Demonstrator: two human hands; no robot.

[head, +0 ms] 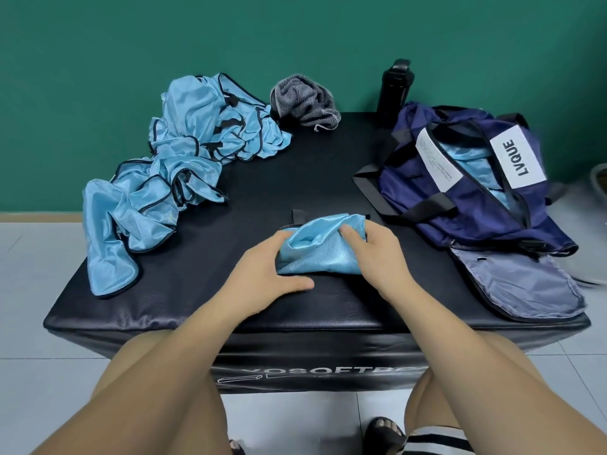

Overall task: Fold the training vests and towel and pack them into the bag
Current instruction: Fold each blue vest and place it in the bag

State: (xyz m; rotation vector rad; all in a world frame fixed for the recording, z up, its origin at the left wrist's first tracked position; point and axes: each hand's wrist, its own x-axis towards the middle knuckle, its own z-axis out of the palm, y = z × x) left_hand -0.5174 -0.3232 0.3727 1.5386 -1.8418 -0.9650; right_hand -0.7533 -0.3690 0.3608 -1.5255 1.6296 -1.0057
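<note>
A folded light-blue training vest [315,252] lies near the front middle of the black padded box [295,178]. My left hand [272,267] grips its left end with fingers curled under the cloth. My right hand [371,247] pinches its right end, thumb on top. A heap of several unfolded blue vests [177,165] sprawls over the left side. A crumpled grey striped towel [305,101] sits at the back middle. The navy bag [473,192] lies at the right with its zip open, and blue vest cloth [469,159] shows inside.
A black bottle [395,87] stands at the back edge behind the bag. The bag's grey inner flap [512,284] hangs over the box's front right corner. A green wall lies behind; a tiled floor surrounds the box.
</note>
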